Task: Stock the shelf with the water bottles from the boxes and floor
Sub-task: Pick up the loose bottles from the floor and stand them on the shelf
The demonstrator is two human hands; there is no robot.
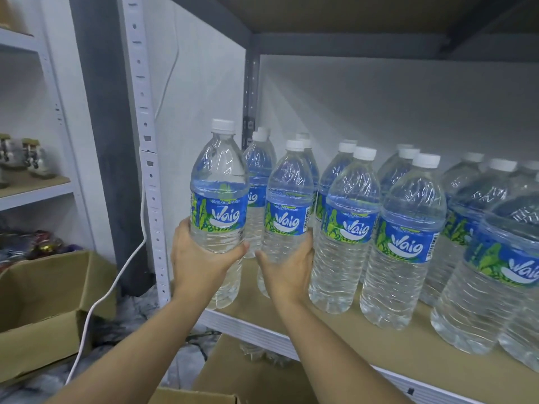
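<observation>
Closest to me, under both forearms, I've got a box (233, 383) with its flaps open. Moving up, my left hand (201, 258) is clamped round the lower body of the left bottle (218, 199), with fingers curled round its left side just below the blue label. Right beside it, my right hand (288, 263) is wrapped round the right bottle (288, 205) the same way, thumb on the left and fingers round the right. Both bottles are upright and capped, nearly touching, and the left one's cap sits higher.

The left bottle's base is at the front left corner of the shelf (379, 345). I can't tell whether it rests on the board or hangs just above it. The right bottle's base is hidden behind my hand.

To the right of my right hand, more bottles (402, 243) stand upright on the shelf, packed side by side in rows running back towards the wall. A few more stand just behind the two I'm holding.

Left of my left hand there's the rack's white post (145, 141), with a white cable (116, 281) trailing down past it. Further left and lower is a second box (43, 301), open on the floor. Beyond that stands another rack (35, 191) holding small figures, too blurred to make out.
</observation>
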